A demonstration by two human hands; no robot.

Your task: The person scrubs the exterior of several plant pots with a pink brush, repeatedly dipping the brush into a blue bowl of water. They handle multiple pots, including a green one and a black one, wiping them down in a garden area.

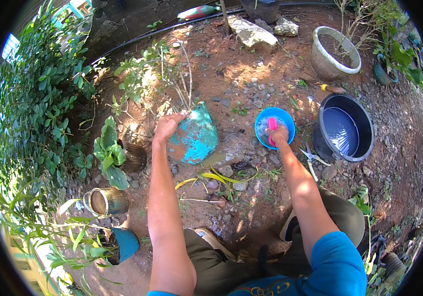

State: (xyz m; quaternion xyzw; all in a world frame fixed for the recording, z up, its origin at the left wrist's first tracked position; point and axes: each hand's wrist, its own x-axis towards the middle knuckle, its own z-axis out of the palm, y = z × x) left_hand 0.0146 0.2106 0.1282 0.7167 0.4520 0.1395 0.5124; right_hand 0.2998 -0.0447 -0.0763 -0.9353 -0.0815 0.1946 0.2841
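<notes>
My left hand (168, 127) grips the rim of a worn, turquoise-painted plant pot (196, 137), which leans over on the wet soil with bare stems rising behind its rim. In a small blue basin (288, 115), my right hand (279, 135) holds a pink brush (272, 127) at the surface of foamy water. The brush's underside is hidden. Just right of the basin, pruning shears (312, 157) lie on the ground with their handles spread. A large black tub (367, 122) with water in it stands beyond them.
A tool with a wooden handle (334, 89) lies behind the tub, near a pale planter (317, 61). To my left stand a brown pot (136, 157), a weathered mug-like container (117, 201) and a blue pot (126, 244). Yellowed leaves (220, 178) and stones litter the soil.
</notes>
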